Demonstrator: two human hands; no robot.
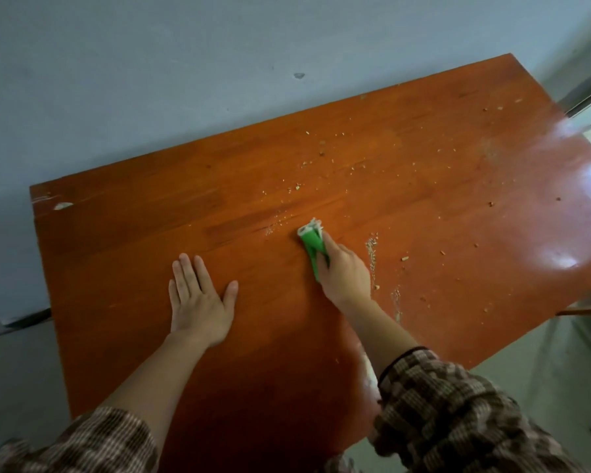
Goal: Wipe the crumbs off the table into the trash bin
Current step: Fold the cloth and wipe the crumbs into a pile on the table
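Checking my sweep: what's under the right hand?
A green cloth, gripped by the right hand, on the table. Crumbs show beside it; any beneath are hidden.

orange table (116, 250) bears scattered crumbs (372, 249), perhaps bread, and green cloth (313, 244).

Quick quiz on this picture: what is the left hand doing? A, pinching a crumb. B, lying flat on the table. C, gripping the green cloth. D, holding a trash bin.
B: the left hand lies flat, palm down, on the table, while the right hand grips the green cloth.
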